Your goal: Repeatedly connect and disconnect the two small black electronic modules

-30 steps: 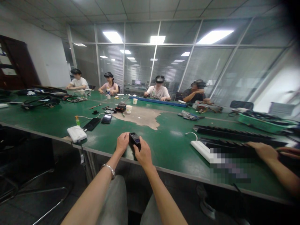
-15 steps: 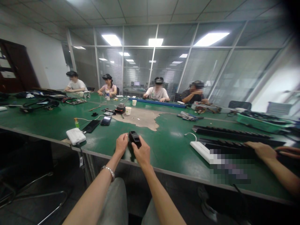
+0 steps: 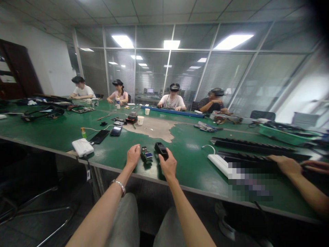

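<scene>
My right hand (image 3: 168,164) is wrapped round a black plastic casing (image 3: 161,150), a boxy piece with openings in its top face, held tilted above the green table (image 3: 190,171). Left of the casing is a small green circuit board (image 3: 147,156) with a blue-grey screen on its near face. My left hand (image 3: 133,156) is closed close beside the board, its fingers curled and the tips partly hidden. Whether they grip the board or some small part cannot be made out. A gap separates the board from the casing.
Left of my hands lie a white power bank (image 3: 82,147), a black phone (image 3: 99,136) and another phone (image 3: 116,130). Beyond stands a paper cup (image 3: 140,120). At right are a white power strip (image 3: 218,164), black slotted rails (image 3: 254,144) and another person's hand (image 3: 286,164). Several people sit opposite.
My right hand has moved right with the black casing, away from my left hand. The circuit board with the screen now shows between them. My left hand has barely moved.
</scene>
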Tool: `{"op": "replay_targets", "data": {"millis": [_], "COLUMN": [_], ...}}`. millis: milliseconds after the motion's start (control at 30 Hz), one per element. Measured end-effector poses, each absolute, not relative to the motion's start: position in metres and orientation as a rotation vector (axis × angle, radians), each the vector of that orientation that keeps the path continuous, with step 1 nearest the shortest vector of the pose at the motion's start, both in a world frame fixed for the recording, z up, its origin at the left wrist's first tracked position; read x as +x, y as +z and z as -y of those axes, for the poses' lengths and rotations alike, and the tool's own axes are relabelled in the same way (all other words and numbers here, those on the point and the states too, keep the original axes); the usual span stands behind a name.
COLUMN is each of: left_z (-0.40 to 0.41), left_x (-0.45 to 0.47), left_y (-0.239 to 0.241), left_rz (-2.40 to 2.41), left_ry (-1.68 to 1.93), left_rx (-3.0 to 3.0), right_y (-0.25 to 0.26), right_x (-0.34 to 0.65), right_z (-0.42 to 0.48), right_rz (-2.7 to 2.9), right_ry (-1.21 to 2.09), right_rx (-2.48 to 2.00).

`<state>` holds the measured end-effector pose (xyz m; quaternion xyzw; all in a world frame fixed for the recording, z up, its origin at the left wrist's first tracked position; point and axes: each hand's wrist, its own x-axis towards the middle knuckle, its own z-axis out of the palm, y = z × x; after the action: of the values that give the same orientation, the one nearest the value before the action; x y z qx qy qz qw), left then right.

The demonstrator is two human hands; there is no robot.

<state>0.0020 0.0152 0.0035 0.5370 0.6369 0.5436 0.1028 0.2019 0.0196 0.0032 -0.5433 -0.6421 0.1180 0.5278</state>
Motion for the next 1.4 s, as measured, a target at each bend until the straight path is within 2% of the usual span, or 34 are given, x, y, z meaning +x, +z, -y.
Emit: {"op": "replay_targets", "data": {"millis": [400,700,1033,1400], "left_z": [-0.017,-0.017,-0.017,-0.011], "left_x": [0.001,0.001,0.001,0.002], "left_y": [-0.001,0.000,0.005,0.010], "left_rz": [-1.872,-1.883,-1.895,-1.866], "left_ry": [1.616,1.604,1.596,1.618], "left_rx": [1.593,1.573,1.553,1.540], "right_y": [-0.017,-0.013,0.031,0.049], "right_x": [0.202,0.203,0.178,0.154], "right_z": [-0.028,-0.021,-0.016,0.000], "right_rz": [1.651,1.667,1.468,1.752], "right_ry": [0.045,0.148,0.447,0.308], "right_rx": [-1.306,-1.291,-1.236,-1.264]}}
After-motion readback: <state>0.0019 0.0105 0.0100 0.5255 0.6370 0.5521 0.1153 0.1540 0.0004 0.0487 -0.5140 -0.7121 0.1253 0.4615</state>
